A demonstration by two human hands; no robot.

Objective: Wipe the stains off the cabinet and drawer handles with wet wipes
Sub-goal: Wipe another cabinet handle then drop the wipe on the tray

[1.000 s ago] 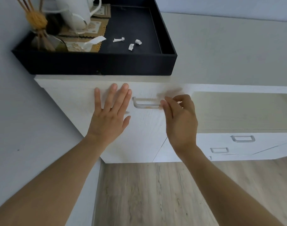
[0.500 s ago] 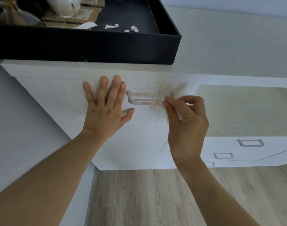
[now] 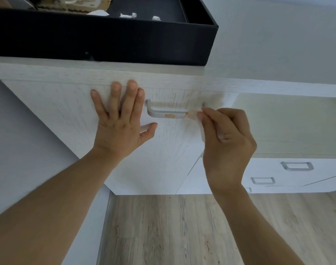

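A silver handle (image 3: 163, 113) with orange-brown stains on its front bar sits on the white cabinet front (image 3: 169, 150). My left hand (image 3: 121, 121) lies flat with spread fingers on the cabinet front, just left of the handle. My right hand (image 3: 226, 138) pinches a small white wet wipe (image 3: 201, 129) and holds it against the right end of the handle, where the wipe looks stained. Most of the wipe is hidden behind my fingers.
A black tray (image 3: 125, 41) with small white scraps (image 3: 128, 15) and other items stands on the cabinet top above the handle. Lower drawers with silver handles (image 3: 296, 166) (image 3: 262, 180) are to the right. A wall is at left, wood floor (image 3: 173, 226) below.
My view has moved closer and lower toward the cabinet front. My right hand has shifted slightly right along the handle, exposing the stained bar. My left hand stays flat on the cabinet front.
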